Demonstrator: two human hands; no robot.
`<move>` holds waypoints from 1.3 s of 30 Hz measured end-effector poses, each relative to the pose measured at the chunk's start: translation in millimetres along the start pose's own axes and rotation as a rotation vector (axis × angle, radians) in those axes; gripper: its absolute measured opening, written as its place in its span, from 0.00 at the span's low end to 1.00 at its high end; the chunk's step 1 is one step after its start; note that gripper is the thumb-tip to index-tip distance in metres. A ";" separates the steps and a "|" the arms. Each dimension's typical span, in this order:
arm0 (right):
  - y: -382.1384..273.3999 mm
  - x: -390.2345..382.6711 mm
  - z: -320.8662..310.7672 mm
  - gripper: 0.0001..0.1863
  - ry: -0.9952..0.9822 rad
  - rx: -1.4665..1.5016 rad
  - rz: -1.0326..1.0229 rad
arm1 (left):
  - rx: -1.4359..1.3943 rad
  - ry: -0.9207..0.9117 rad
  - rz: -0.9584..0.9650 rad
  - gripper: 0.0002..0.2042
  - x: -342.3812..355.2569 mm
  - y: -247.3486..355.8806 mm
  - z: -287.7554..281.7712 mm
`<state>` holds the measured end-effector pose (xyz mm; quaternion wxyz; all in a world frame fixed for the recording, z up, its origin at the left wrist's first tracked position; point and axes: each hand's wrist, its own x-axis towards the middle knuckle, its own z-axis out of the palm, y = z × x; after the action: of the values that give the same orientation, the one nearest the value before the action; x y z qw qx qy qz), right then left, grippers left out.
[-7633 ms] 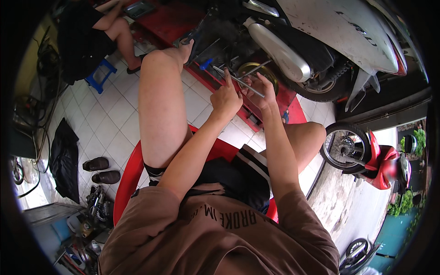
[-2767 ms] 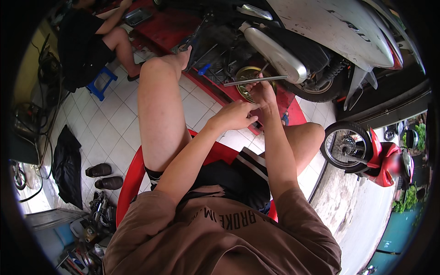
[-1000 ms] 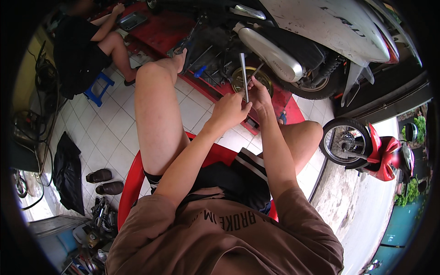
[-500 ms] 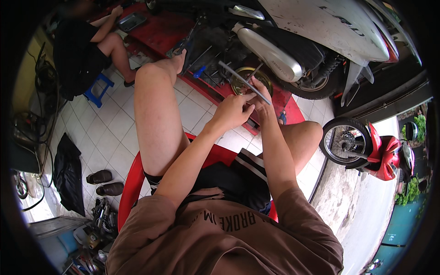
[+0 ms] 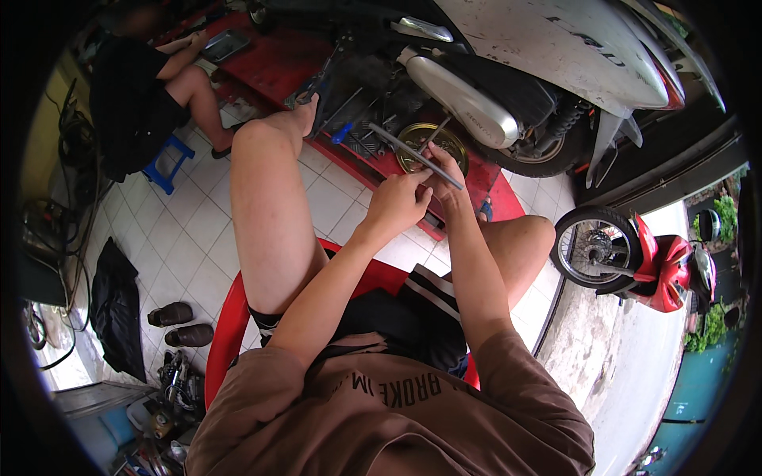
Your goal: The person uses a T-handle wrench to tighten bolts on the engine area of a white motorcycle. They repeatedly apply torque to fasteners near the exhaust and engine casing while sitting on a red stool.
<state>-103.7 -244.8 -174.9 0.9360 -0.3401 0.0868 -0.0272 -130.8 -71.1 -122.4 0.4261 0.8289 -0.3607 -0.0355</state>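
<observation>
Red chair (image 5: pixel 225 353): lower middle of the frame, person's sat in it with the rim poking out on the left.
Left hand (image 5: pixel 397 205): dead centre, fingers right up by the crossbar, can't tell if it's actually gripping.
Right hand (image 5: pixel 450 176): just to the right, fingers closed on the T-shaped metal tool near where the bars meet.
T-shaped metal tool (image 5: pixel 400 144): just above centre, crossbar slanting down to the right, stem angled up and right.
Gold dish (image 5: pixel 417 127): round, below the tool, upper middle.
Blue-handled tool (image 5: pixel 342 132): left of the dish.
Low red platform (image 5: pixel 258 70): upper left to middle.
Scooter (image 5: pixel 548 55): pale, scuffed, upper right.
Other person (image 5: pixel 131 99): upper left, on a blue stool (image 5: pixel 163 176).
Red motorbike (image 5: pixel 668 278): right side.
</observation>
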 end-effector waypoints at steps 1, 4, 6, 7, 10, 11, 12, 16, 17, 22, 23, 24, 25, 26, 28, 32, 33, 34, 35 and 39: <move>-0.9 -0.3 -1.7 0.07 -0.003 -0.002 0.007 | -0.017 -0.019 0.034 0.34 1.0 2.8 0.9; 4.0 -2.6 2.3 0.08 0.025 -0.038 0.005 | -0.036 0.023 0.022 0.34 0.1 9.1 -4.6; 1.4 -3.1 4.5 0.08 -0.010 -0.064 -0.004 | 0.015 0.067 -0.043 0.35 -0.3 9.5 -6.7; -0.1 -3.1 5.5 0.08 -0.028 -0.078 -0.009 | 0.069 0.080 -0.087 0.35 -0.3 9.3 -7.3; -1.1 2.3 -2.8 0.07 -0.021 0.015 -0.008 | 0.176 0.094 -0.154 0.32 0.9 8.4 -2.1; -0.6 2.1 -1.8 0.06 -0.021 0.042 0.002 | 0.178 0.080 -0.159 0.31 0.6 5.9 -1.2; 0.0 1.7 -0.7 0.06 -0.022 0.069 0.011 | 0.180 0.066 -0.163 0.30 0.2 3.8 -0.6; -0.2 -0.1 2.3 0.09 0.018 -0.003 0.002 | -0.080 -0.011 0.018 0.28 -2.2 4.0 -0.8; -0.1 0.6 -0.6 0.08 0.032 -0.009 0.011 | -0.094 -0.010 0.029 0.29 -1.9 13.9 -6.1; 0.8 5.3 -12.3 0.07 -0.033 0.024 -0.010 | 0.060 0.085 -0.118 0.33 -0.9 13.6 -5.6; -0.1 3.8 -6.1 0.07 -0.036 0.021 -0.010 | 0.174 0.102 -0.170 0.34 -1.5 16.4 -6.5; 0.2 2.7 -1.8 0.07 -0.039 0.018 -0.010 | 0.177 0.097 -0.195 0.33 -2.0 15.2 -5.0; 1.5 3.3 -2.4 0.08 -0.056 0.050 0.016 | 0.180 0.092 -0.220 0.33 -2.3 12.6 -2.6; 1.2 2.9 -3.3 0.08 -0.040 0.040 0.014 | 0.180 0.085 -0.240 0.33 -2.1 11.2 0.1; 0.8 1.8 -5.1 0.08 -0.009 0.019 0.013 | 0.093 0.000 -0.133 0.32 -0.2 2.6 0.1; 0.2 -2.3 3.2 0.08 0.033 -0.027 0.014 | -0.191 0.072 0.116 0.31 3.0 1.6 -3.5; -1.1 -1.0 -5.0 0.09 -0.008 -0.005 0.026 | -0.184 0.087 0.055 0.31 3.6 5.3 -5.3; -2.5 0.1 -12.6 0.09 -0.049 0.017 0.039 | -0.176 0.102 -0.006 0.31 4.2 9.0 -7.9; -2.0 -0.3 -5.3 0.09 0.069 0.006 -0.009 | -0.162 0.120 -0.072 0.30 4.0 11.0 -11.4; -2.2 0.7 -0.5 0.10 -0.015 0.049 0.010 | 0.117 0.160 -0.230 0.31 1.8 2.6 -2.4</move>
<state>-103.1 -246.8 -174.0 0.9448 -0.3169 0.0809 -0.0219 -130.1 -71.6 -118.5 0.3976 0.8883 -0.2297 0.0034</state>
